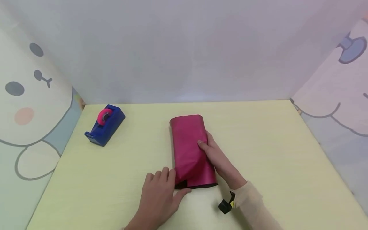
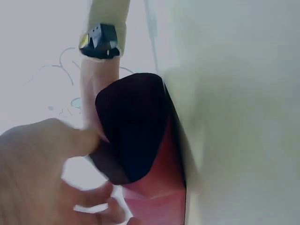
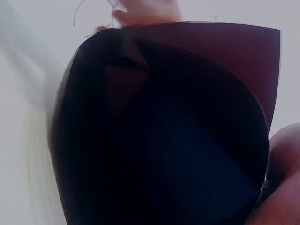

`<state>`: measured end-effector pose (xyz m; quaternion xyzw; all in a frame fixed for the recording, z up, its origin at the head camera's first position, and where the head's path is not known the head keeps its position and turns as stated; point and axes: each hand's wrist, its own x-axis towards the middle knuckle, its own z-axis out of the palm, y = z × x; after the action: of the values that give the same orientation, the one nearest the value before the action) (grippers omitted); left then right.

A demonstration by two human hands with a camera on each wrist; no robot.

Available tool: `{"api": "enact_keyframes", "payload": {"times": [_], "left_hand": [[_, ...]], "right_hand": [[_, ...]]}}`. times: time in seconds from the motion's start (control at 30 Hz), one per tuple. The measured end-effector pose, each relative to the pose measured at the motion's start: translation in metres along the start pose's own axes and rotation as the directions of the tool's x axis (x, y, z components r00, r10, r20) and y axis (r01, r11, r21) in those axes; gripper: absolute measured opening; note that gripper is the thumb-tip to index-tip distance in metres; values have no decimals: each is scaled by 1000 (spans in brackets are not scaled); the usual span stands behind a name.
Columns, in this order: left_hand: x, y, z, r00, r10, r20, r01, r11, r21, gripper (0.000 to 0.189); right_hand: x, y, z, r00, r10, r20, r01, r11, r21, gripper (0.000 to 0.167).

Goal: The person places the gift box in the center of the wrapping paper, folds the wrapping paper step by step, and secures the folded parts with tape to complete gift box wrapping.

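A crimson-pink sheet (image 1: 189,140), like wrapping paper with a dark inside, is rolled into a flattened tube on the table. My right hand (image 1: 221,159) grips its right side, thumb on top and fingers beneath. At the near end my left hand (image 1: 161,191) pinches the sheet's edge between thumb and fingers. In the left wrist view the raised edge (image 2: 110,161) stands by the thumb, and the tube's mouth shows a dark blue flat surface inside. The same blue surface (image 3: 187,159) appears in the right wrist view, while the sheet's corner (image 3: 253,51) sticks up at the top.
A blue tape dispenser (image 1: 110,127) with a pink roll (image 1: 104,116) stands at the back left of the pale yellow table (image 1: 258,134). A plain back wall and side panels printed with cartoon faces enclose the table. A small black camera (image 1: 225,206) sits at the right wrist.
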<state>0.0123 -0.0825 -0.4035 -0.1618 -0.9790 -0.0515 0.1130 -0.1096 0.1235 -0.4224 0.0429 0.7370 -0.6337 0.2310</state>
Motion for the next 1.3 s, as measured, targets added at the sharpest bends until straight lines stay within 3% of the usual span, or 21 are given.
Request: {"api": "enact_keyframes", "payload": {"times": [0.1, 0.23, 0.43, 0.53, 0.6, 0.67, 0.73, 0.77, 0.8, 0.87, 0.97, 1.0, 1.07, 1.13, 1.17, 1.23, 1.3], "left_hand": [[-6, 0, 6, 994, 61, -96, -56, 997, 53, 47], [-5, -5, 13, 972, 131, -194, -120, 990, 69, 28], [-7, -11, 19, 926, 244, -288, -240, 970, 51, 19], [-8, -10, 20, 915, 270, -298, -272, 962, 38, 17], [-9, -7, 18, 929, 247, -275, -263, 964, -24, 18], [-9, -3, 13, 962, 175, -209, -209, 966, -153, 26], [-6, -2, 4, 991, 67, -116, -99, 950, -296, 36], [-3, -4, 0, 997, 13, -76, -38, 939, -341, 41], [0, -6, -3, 999, -46, -23, 34, 925, -378, 45], [6, -11, -9, 983, -154, 100, 182, 896, -406, 43], [12, -19, -9, 934, -215, 286, 327, 835, -442, 35], [12, -20, -9, 911, -203, 360, 364, 804, -469, 32], [11, -24, -8, 877, -106, 468, 391, 724, -568, 30], [13, -29, -10, 847, 17, 531, 403, 631, -664, 33], [15, -33, -12, 840, 61, 540, 402, 598, -693, 34], [26, -45, -15, 849, 109, 517, 384, 545, -745, 37], [44, -63, -16, 879, 84, 469, 358, 533, -767, 35]], "right_hand": [[0, -3, 1, 1000, -1, -12, 0, 1000, -3, 70], [-1, -5, 2, 999, 15, -29, -15, 1000, 0, 70], [-1, -4, 4, 999, 24, -41, -24, 1000, 2, 71], [-1, -4, 5, 998, 34, -43, -34, 999, 2, 70], [-1, -3, 6, 998, 37, -44, -37, 999, -3, 70], [-1, -2, 7, 998, 36, -41, -36, 999, -1, 70], [-1, -3, 7, 999, 32, -43, -32, 999, 2, 70], [-1, -3, 7, 999, 30, -45, -29, 1000, 5, 70], [-1, -3, 7, 999, 24, -44, -24, 1000, 5, 70], [-1, -3, 7, 999, 18, -45, -18, 1000, 4, 71], [-1, -3, 8, 999, 16, -45, -16, 1000, 6, 71], [-1, -3, 8, 999, 16, -42, -16, 1000, 5, 71], [-1, -2, 8, 999, 19, -42, -19, 1000, 3, 71], [-1, -1, 8, 999, 20, -42, -20, 1000, 0, 71], [-1, -1, 8, 999, 22, -42, -22, 1000, -1, 71], [0, -1, 8, 999, 16, -42, -16, 1000, -1, 71], [0, -1, 7, 999, 18, -45, -18, 1000, 10, 71]]}}
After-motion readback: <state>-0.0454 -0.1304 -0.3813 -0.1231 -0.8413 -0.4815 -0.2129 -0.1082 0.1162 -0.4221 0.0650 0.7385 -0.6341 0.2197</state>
